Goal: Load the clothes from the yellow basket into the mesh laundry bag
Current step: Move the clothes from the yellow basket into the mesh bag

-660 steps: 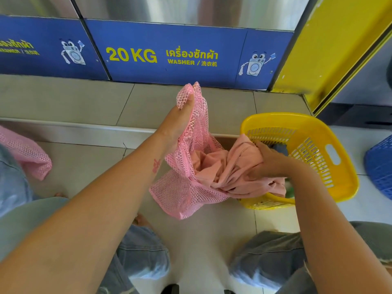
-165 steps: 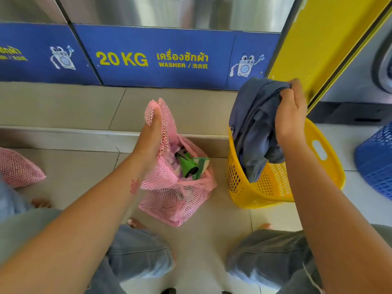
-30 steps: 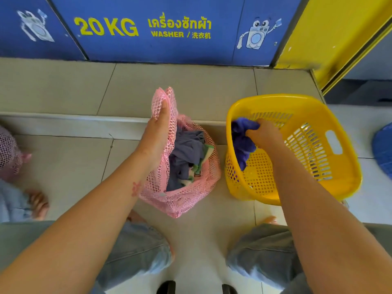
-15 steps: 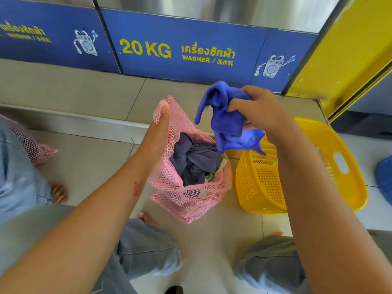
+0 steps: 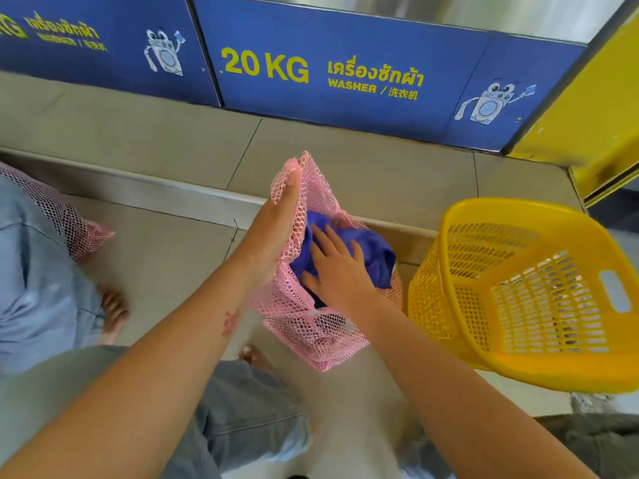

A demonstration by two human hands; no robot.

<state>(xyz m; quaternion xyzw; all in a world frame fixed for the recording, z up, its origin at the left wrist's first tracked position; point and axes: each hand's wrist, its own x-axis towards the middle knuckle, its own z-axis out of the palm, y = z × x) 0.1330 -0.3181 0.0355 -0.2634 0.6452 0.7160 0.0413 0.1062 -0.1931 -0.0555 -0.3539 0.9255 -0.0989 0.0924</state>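
Nearest us, our left hand (image 5: 276,233) grips the raised rim of the pink mesh laundry bag (image 5: 311,333), which sits on the floor tiles. Our right hand (image 5: 340,271), fingers straight and spread, presses a blue garment (image 5: 371,248) down inside the bag's mouth. The yellow basket (image 5: 432,299) stands just right of the bag. Beyond: a tiled step, then a blue washer panel (image 5: 345,43) marked 20 KG.

Facing me, a blue panel (image 5: 363,39) reading "20 KG WASHER" in yellow, with a cartoon washing machine at its right end. Above it is brushed steel (image 5: 484,8). To its left is a second blue panel (image 5: 103,74), and to its right a scuffed yellow panel (image 5: 587,108). Below it is a raised beige tiled step (image 5: 138,133) with a grey edge strip (image 5: 173,197), then pale floor tiles (image 5: 166,257), evenly lit.
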